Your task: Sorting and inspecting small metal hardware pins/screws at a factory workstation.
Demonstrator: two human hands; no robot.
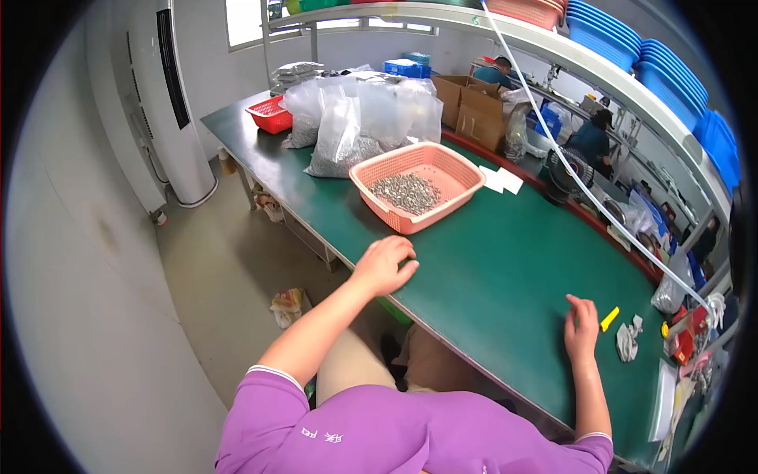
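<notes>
My left hand (384,267) rests over the near edge of the green table, its fingers loosely bent and the thumb apart, with nothing in it. Just beyond it stands a pink plastic basket (459,197) with a slotted rim. Inside the basket lies a spread of small grey metal pieces (407,192), too small to name. My right hand (582,325) is farther right over the tabletop, fingers partly stretched and apart, holding nothing. Close to its right are a yellow tool or handle (609,318) and a crumpled whitish cloth or glove (628,340).
Clear bags of small grey parts (343,142) stand behind the basket, by a red basket (271,115). White paper slips (502,180) and a cardboard box (480,118) lie farther back. An overhead shelf holds blue baskets (604,35). Other people (592,142) work beyond the table.
</notes>
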